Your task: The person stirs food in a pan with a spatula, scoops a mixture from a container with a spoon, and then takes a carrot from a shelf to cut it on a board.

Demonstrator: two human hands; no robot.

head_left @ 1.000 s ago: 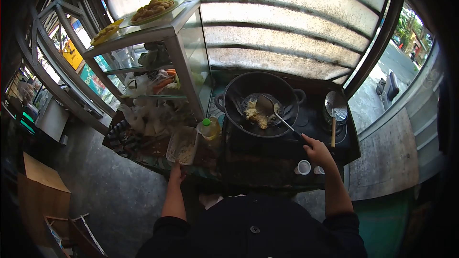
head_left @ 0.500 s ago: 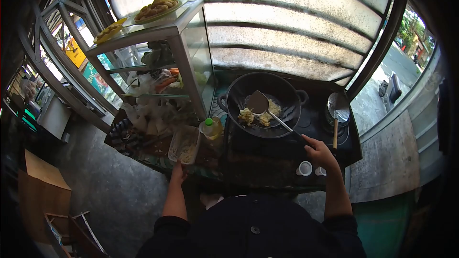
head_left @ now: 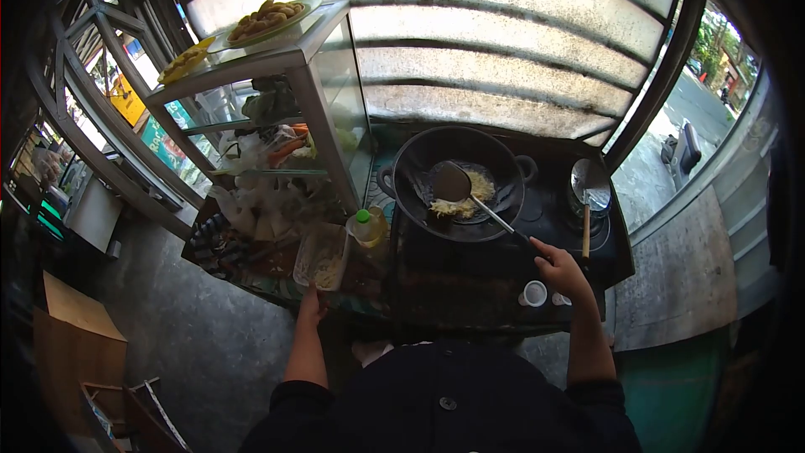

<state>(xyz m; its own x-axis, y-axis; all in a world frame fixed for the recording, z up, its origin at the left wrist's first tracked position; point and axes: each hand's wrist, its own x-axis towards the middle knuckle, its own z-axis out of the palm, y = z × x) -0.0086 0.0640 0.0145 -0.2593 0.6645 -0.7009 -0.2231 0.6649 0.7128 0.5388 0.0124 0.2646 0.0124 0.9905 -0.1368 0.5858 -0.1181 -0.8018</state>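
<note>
My right hand [head_left: 560, 267] is wrapped round the black handle of a metal wok spatula [head_left: 499, 220]. The spatula's broad dark blade reaches into a dark two-handled wok [head_left: 411, 215], resting over pale yellow shredded food [head_left: 480, 190]. Part of that food lies hidden under the blade. At the counter's front edge, my left hand [head_left: 314, 307] grips the near rim of a clear plastic container [head_left: 308, 258]; the fingers underneath are hard to see. Some pale shredded food [head_left: 328, 271] sits inside it. Just right of the container stands an oil bottle [head_left: 374, 227] with a green cap.
A glass display case [head_left: 310, 75] with vegetables inside stands at left, topped by a plate of fried food [head_left: 267, 22]. A small pan [head_left: 588, 179] with a wooden-handled utensil [head_left: 586, 231] occupies the right burner. White cups [head_left: 534, 294] lie near the counter's front edge.
The spatula blade has shifted down and slightly left over the food. The left-hand clump has been drawn together with the other. My left hand stays at the container, and the view has shifted slightly.
</note>
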